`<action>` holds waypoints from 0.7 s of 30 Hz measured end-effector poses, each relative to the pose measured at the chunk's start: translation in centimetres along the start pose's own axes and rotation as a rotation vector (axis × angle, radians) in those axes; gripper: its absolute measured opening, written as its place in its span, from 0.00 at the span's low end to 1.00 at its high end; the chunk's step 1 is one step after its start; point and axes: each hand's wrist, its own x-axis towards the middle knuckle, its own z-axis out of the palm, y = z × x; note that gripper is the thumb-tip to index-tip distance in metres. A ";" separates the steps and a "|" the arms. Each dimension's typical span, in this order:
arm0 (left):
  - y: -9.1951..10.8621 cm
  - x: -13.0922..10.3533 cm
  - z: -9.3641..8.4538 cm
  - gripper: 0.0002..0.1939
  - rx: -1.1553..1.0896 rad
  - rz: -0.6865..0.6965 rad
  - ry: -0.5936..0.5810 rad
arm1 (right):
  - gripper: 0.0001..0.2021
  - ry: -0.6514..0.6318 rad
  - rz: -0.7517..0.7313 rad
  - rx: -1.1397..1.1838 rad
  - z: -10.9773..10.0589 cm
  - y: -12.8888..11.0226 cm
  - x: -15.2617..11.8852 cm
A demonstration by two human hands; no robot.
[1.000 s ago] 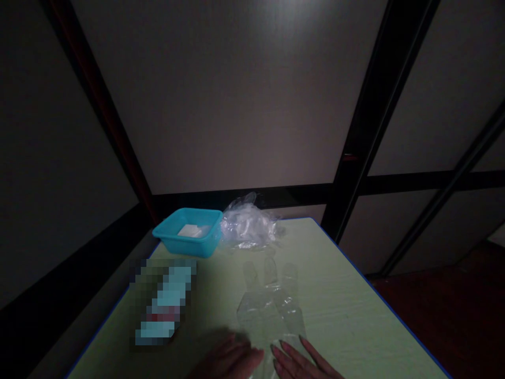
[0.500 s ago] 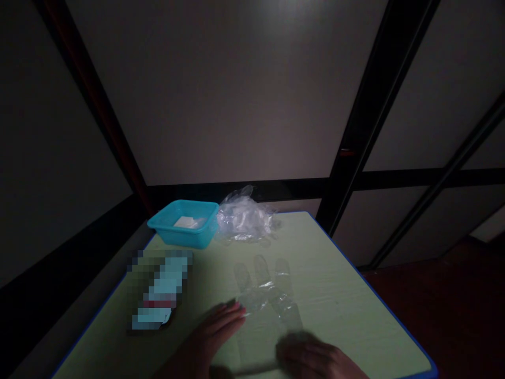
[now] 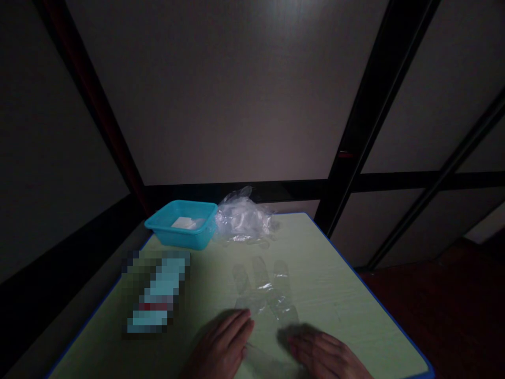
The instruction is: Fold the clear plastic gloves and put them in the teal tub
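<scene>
A clear disposable plastic glove (image 3: 268,287) lies flat on the table, its fingers pointing away from me. My left hand (image 3: 226,339) rests at the glove's lower left side, palm down, with its fingers stretched out close together. On the lower right side, my right hand (image 3: 325,353) lies palm down near the cuff, its fingers extended toward the glove. The undersides of both hands are hidden. Between them the cuff shows only faintly.
A blue plastic basket (image 3: 181,239) with white items inside stands at the back left. Beside it sits a crumpled clear plastic bag (image 3: 244,218). A blurred-out bluish rectangular object (image 3: 161,292) lies left on the pale green table (image 3: 339,300), which has a blue edge.
My left hand has slid down and slightly right, toward me, along the glove. My right hand has shifted a little right and its fingers look straighter. The glove stays flat.
</scene>
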 end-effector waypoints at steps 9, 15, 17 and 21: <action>-0.4 -0.5 2.5 0.17 -0.065 -0.023 0.148 | 0.20 -0.143 0.048 0.045 -1.3 1.3 0.0; -0.6 0.0 0.6 0.18 -0.141 -0.018 0.024 | 0.24 -0.142 0.044 0.095 -1.2 1.6 -0.4; -0.5 0.1 0.1 0.18 -0.158 -0.021 0.005 | 0.27 -0.132 0.035 0.103 -1.0 1.7 -0.8; -0.5 -0.1 0.3 0.19 -0.208 -0.046 0.000 | 0.26 -0.156 0.019 0.073 -0.9 1.8 -1.0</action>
